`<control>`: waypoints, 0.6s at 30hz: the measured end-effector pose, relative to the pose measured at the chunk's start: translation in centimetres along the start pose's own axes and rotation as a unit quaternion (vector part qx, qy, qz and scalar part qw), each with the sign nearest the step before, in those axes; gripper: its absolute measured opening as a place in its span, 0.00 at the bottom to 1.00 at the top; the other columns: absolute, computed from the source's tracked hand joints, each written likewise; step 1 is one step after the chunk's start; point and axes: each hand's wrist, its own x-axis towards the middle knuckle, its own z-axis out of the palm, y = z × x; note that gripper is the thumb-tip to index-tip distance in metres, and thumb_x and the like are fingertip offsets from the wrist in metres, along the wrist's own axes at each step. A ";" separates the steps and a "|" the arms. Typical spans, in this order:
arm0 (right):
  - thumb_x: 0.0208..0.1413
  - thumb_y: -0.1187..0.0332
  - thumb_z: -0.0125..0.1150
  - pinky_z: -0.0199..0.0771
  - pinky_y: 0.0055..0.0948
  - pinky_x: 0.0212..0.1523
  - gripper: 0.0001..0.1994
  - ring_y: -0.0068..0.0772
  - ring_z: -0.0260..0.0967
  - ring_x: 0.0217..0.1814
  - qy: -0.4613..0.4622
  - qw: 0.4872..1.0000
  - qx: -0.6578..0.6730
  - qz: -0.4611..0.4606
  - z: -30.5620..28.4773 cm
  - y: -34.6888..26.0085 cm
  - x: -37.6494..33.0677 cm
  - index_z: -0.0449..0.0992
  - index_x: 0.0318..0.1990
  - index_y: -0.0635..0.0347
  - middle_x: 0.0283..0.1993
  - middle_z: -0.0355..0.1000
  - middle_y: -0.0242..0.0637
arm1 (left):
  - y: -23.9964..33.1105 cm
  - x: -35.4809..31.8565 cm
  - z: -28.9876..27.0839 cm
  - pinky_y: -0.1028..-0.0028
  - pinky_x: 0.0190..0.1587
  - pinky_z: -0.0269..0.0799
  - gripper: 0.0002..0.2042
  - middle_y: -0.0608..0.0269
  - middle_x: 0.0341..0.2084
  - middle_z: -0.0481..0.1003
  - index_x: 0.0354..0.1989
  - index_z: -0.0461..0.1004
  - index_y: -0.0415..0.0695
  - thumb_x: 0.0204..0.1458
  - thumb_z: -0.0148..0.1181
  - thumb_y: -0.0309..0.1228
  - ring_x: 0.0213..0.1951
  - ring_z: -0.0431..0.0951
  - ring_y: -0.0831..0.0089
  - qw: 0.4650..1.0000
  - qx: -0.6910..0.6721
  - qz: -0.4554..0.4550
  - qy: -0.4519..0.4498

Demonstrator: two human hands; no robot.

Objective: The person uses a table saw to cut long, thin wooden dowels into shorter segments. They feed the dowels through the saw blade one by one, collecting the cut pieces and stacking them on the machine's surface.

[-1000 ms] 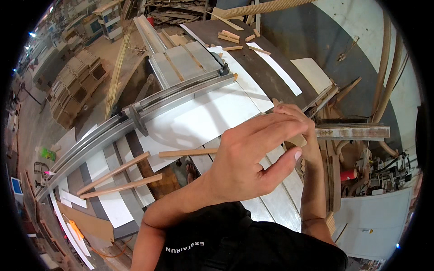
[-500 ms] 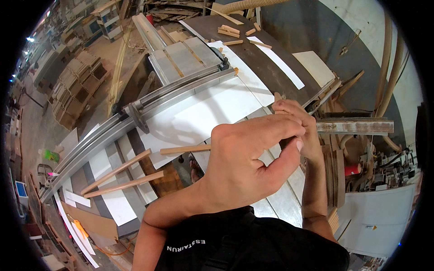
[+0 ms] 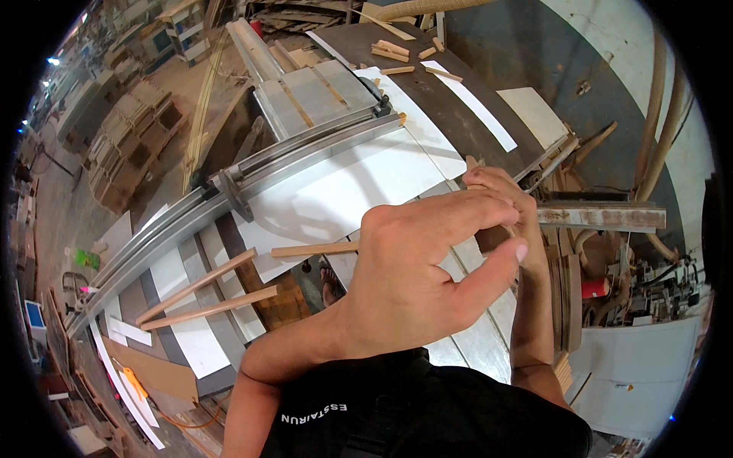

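Note:
My left hand (image 3: pixel 427 267) fills the middle of the view above a white table-saw top (image 3: pixel 343 183). Its fingers and thumb are pinched around a thin wooden strip (image 3: pixel 313 249) that sticks out to the left of the hand. A brown end shows between thumb and fingers. My right hand (image 3: pixel 508 191) reaches in from the right. Its fingers curl over a small wood piece (image 3: pixel 473 163) and touch the left fingertips. What lies under the left palm is hidden.
A long metal rail fence (image 3: pixel 229 191) crosses the saw diagonally. Two loose wooden strips (image 3: pixel 206 298) lie at the lower left. Short wood offcuts (image 3: pixel 393 49) sit on the dark far table. A rusty metal bar (image 3: pixel 603 217) juts out on the right, and stacked wooden crates (image 3: pixel 130 145) stand on the floor at left.
My left fingers have curled further toward the thumb and the right hand's fingers. The strip and both forearms have barely moved.

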 end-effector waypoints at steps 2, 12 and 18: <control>0.52 0.74 0.67 0.66 0.33 0.60 0.18 0.36 0.69 0.58 0.002 1.000 0.016 -0.002 0.4 0.7 0.2 0.77 0.52 0.63 0.53 0.73 0.41 | -0.2 -0.1 -0.3 0.77 0.42 0.77 0.10 0.52 0.39 0.83 0.41 0.81 0.34 0.50 0.61 0.17 0.37 0.83 0.73 1.000 0.002 -0.023 0.000; 0.50 0.76 0.69 0.67 0.35 0.61 0.20 0.42 0.70 0.58 -0.033 0.997 -0.071 0.012 6.5 3.2 4.0 0.78 0.52 0.62 0.54 0.73 0.45 | -5.2 -2.0 -6.7 0.71 0.46 0.77 0.15 0.50 0.47 0.79 0.47 0.78 0.36 0.49 0.66 0.21 0.43 0.83 0.64 0.997 0.020 -0.064 0.043; 0.47 0.73 0.73 0.66 0.41 0.58 0.20 0.45 0.70 0.56 -0.065 0.983 -0.173 -0.006 15.6 13.3 6.8 0.79 0.51 0.57 0.52 0.73 0.42 | -16.9 -5.3 -12.6 0.61 0.48 0.78 0.15 0.52 0.45 0.78 0.47 0.77 0.41 0.49 0.67 0.23 0.45 0.80 0.52 0.941 0.278 -0.190 0.032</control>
